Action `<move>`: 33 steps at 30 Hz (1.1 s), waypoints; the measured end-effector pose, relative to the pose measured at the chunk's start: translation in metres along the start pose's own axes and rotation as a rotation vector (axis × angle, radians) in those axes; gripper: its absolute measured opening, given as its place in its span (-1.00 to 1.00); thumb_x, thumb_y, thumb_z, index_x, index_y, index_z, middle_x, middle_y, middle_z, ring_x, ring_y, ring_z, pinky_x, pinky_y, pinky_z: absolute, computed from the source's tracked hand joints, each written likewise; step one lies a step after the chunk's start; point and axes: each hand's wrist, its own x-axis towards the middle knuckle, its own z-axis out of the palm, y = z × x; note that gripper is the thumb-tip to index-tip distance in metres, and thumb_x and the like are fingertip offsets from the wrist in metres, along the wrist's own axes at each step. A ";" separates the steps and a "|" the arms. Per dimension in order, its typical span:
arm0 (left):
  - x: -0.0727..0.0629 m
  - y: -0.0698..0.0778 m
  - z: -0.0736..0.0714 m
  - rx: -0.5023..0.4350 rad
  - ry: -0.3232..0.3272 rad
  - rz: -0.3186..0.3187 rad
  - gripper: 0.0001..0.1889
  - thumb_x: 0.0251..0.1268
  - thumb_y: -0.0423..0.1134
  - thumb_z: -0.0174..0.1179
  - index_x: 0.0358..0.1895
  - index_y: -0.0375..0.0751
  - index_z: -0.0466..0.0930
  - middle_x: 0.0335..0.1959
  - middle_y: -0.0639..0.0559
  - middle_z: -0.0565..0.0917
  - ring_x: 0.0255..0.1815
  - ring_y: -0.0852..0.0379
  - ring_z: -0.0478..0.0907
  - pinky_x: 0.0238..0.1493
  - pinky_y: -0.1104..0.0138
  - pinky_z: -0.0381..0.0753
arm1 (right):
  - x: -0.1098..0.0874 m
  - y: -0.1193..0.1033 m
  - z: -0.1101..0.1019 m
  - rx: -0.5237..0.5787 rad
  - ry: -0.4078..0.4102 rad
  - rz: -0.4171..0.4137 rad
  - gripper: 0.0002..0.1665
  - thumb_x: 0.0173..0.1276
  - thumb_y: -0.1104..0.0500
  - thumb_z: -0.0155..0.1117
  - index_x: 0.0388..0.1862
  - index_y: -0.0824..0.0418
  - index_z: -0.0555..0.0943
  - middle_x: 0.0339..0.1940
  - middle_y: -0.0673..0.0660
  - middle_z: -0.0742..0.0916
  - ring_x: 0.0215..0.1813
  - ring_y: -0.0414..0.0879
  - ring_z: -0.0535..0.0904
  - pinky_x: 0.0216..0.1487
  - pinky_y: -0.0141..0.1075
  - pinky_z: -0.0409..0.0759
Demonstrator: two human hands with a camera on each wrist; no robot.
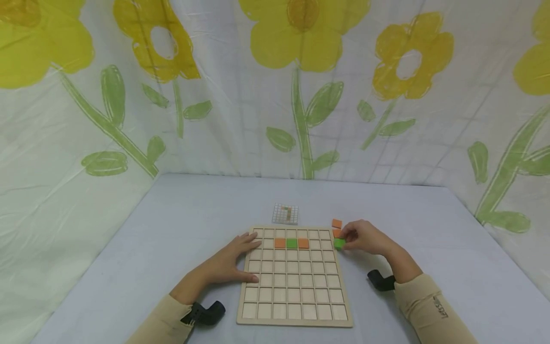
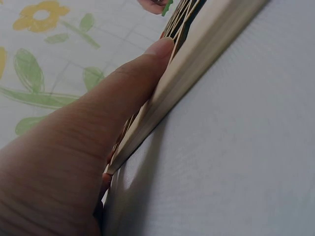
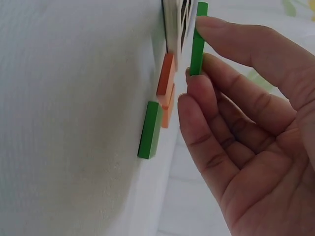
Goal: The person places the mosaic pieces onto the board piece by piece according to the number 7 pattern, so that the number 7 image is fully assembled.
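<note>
My right hand (image 1: 365,237) pinches a green square tile (image 1: 339,244) at the right edge of a wooden grid board (image 1: 294,323). In the right wrist view the pinched tile (image 3: 197,56) stands on edge between thumb and fingers, above the table. Beneath that hand lie another green tile (image 3: 150,130), hidden in the head view, and two orange tiles (image 3: 166,77). My left hand (image 1: 227,258) rests on the board's left side with spread fingers, its thumb (image 2: 142,73) lying over the rim. Near the board's top, a green tile (image 1: 291,243) sits between two orange tiles (image 1: 280,243).
A small card (image 1: 285,213) printed with a grid and coloured squares lies just behind the board. The white table (image 1: 206,200) backs onto a hanging cloth (image 1: 240,124) with painted yellow flowers. Black wrist devices (image 1: 208,313) sit at both sleeves.
</note>
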 end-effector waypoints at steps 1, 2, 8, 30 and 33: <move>0.000 0.000 0.000 -0.001 0.000 -0.001 -0.02 -0.20 0.30 0.36 0.38 -0.01 0.25 0.50 0.06 0.08 0.53 -0.12 -0.14 0.46 -0.12 -0.08 | 0.000 -0.001 0.000 0.011 -0.002 -0.010 -0.77 0.08 0.26 0.41 -0.28 0.31 0.64 -0.34 0.11 0.70 -0.34 -0.25 0.53 -0.35 -0.45 0.57; 0.000 0.000 0.000 -0.002 0.000 -0.003 -0.02 -0.20 0.30 0.36 0.38 -0.01 0.25 0.50 0.06 0.07 0.53 -0.12 -0.14 0.46 -0.12 -0.08 | 0.001 -0.001 0.001 0.018 -0.003 -0.018 -0.77 0.08 0.26 0.41 -0.27 0.31 0.64 -0.32 0.12 0.70 -0.32 -0.24 0.53 -0.34 -0.45 0.58; 0.000 -0.001 0.000 -0.008 -0.005 -0.008 -0.02 -0.21 0.31 0.35 0.38 0.02 0.25 0.50 0.07 0.06 0.53 -0.11 -0.16 0.47 -0.11 -0.09 | 0.004 -0.006 0.005 0.034 -0.035 -0.037 -0.78 0.10 0.23 0.40 -0.26 0.28 0.65 -0.32 0.09 0.69 -0.33 -0.22 0.52 -0.34 -0.44 0.58; 0.000 0.002 -0.001 0.002 -0.002 -0.015 -0.01 -0.22 0.33 0.34 0.37 0.01 0.26 0.50 0.07 0.07 0.54 -0.08 -0.15 0.49 -0.07 -0.11 | 0.018 -0.031 0.019 0.061 -0.117 -0.125 -0.75 0.08 0.15 0.43 -0.26 0.23 0.68 -0.27 0.06 0.70 -0.31 -0.29 0.56 -0.26 -0.44 0.61; -0.001 0.002 -0.001 0.001 -0.003 -0.015 -0.01 -0.22 0.33 0.34 0.37 0.01 0.26 0.50 0.07 0.07 0.54 -0.07 -0.14 0.49 -0.06 -0.12 | 0.019 -0.034 0.021 0.075 -0.146 -0.137 -0.75 0.08 0.16 0.43 -0.26 0.24 0.67 -0.29 0.06 0.70 -0.33 -0.31 0.56 -0.27 -0.44 0.61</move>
